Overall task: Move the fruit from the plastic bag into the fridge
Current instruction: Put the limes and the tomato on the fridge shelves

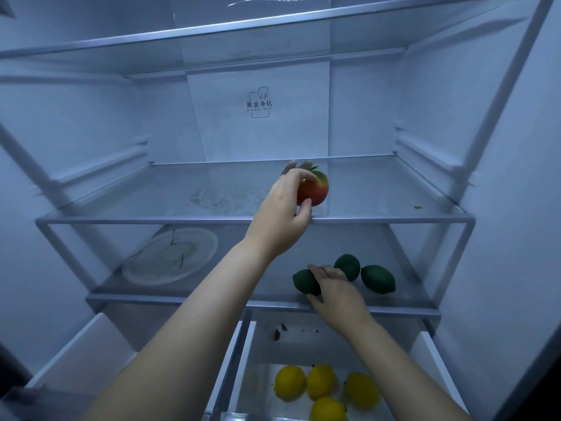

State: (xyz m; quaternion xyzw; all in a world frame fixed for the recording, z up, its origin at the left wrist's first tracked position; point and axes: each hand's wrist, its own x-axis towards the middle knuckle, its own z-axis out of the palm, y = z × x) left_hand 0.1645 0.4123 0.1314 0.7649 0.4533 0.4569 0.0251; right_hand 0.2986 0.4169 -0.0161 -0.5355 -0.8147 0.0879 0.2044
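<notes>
I look into the open fridge. My left hand (283, 211) holds a red apple (315, 189) with a green leaf, fingers and thumb curled round it, on the middle glass shelf (151, 220) near its front edge. On the lower shelf (212, 299), my right hand (337, 290) grips a dark green lime (305, 281). Two more limes (378, 279) lie just right of that hand. The plastic bag is out of view.
A white plate (170, 259) sits at the left of the lower shelf. Below, an open drawer (252, 354) holds several yellow lemons (321, 387). The upper shelf (212, 28) spans the top. Fridge walls close in on both sides.
</notes>
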